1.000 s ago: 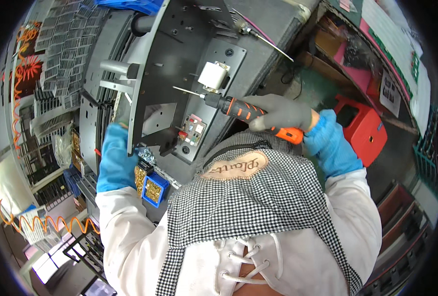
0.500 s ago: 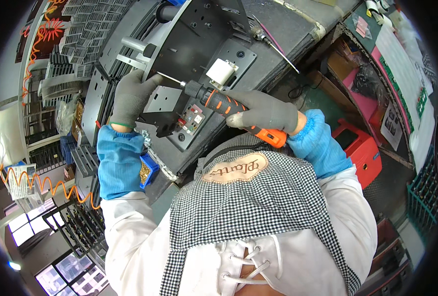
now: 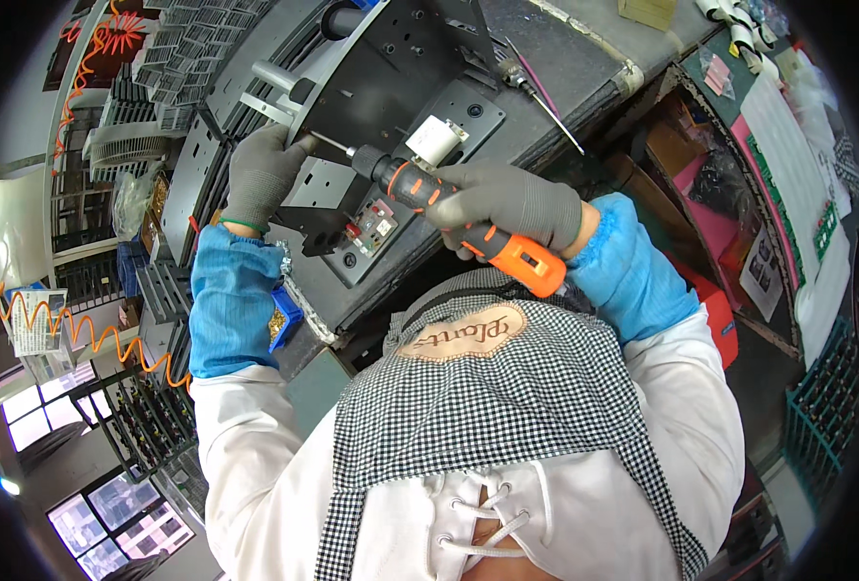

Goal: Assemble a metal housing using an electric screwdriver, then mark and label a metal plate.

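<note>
Grey knit gloves cover both hands. The right hand point(image 3: 512, 205) has its fingers wrapped around an orange-and-black power screwdriver point(image 3: 405, 184), whose slim bit point(image 3: 331, 142) points up and to the left, its tip at the side of a black metal chassis point(image 3: 391, 73). The left hand point(image 3: 258, 179) is at that same side panel, fingers bent and their tips just beside the bit; whether they pinch a screw or only the panel edge, I cannot tell. The chassis stands on the bench point(image 3: 589, 73), joined by a dark base plate point(image 3: 482, 114) carrying a white block-like component point(image 3: 434, 141) and a small circuit board point(image 3: 376, 225) with red parts. Beyond the plate, a long-shafted hand screwdriver point(image 3: 553, 114) lies near a thin purple rod point(image 3: 524, 63). Beside the left sleeve point(image 3: 234, 305), a blue bin point(image 3: 292, 308) holds small brass-coloured pieces.
</note>
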`<state>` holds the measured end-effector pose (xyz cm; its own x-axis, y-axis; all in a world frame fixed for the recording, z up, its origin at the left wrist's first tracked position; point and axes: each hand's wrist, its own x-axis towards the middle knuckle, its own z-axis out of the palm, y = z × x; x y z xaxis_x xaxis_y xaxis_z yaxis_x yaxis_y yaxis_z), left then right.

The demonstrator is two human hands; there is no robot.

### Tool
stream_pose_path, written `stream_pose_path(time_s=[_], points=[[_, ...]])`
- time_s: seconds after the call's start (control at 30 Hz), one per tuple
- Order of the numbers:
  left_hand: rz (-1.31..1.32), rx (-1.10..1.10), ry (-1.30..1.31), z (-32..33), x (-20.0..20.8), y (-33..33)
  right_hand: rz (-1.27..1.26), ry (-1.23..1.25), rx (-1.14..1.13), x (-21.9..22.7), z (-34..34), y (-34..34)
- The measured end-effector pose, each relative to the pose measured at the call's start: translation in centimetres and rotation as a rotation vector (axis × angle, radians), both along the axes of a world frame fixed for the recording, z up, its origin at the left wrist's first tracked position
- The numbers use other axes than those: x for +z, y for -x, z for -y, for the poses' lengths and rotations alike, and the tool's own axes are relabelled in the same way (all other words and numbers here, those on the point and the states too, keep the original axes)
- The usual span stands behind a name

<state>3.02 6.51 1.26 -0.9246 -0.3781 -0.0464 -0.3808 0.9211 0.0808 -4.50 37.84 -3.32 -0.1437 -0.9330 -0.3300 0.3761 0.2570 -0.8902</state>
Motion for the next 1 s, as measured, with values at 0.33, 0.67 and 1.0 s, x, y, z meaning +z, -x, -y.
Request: stream_pose_path(time_s=[0.33, 0.67, 1.0], points=[[-0.036, -0.103, 0.008, 1.2, -0.4, 0.3, 0.367, 0.010, -0.094, 1.3, 0.1, -0.2], [0.010, -0.061, -0.007, 0.6, 0.1, 0.3, 0.332, 0.093, -0.080, 0.4, -3.0, -0.3], [-0.015, -0.223, -0.024, 2.7, 0.8, -1.4, -0.245, -0.126, -0.762, -4.6, -13.8, 10.6]])
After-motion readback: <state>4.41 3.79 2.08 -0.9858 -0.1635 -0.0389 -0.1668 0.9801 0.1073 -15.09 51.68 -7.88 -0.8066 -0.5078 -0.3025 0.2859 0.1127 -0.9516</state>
